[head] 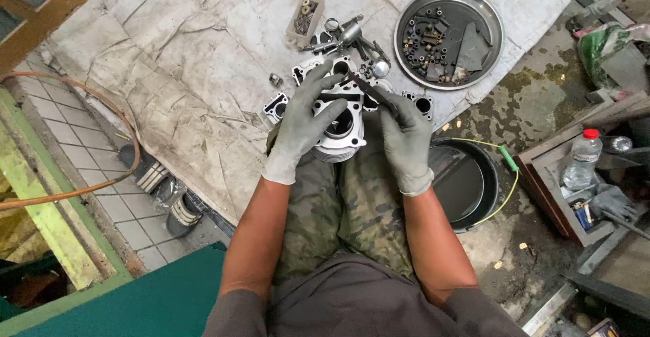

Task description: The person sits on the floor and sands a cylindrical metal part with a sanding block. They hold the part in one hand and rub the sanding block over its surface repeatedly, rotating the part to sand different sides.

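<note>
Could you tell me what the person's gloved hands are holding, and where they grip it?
The left hand grips the finned engine cylinder over its top rim; the right hand pinches one end of a thin dark strip lying across it.

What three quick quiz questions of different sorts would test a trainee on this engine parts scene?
1. True or false: both hands wear grey gloves.
2. Which hand pinches the thin dark strip: A left, B right?
3. What holds the small nuts and bolts?

Key:
1. True: left hand and right hand are gloved.
2. B; the strip lies across the finned cylinder.
3. The round metal tray.
</note>
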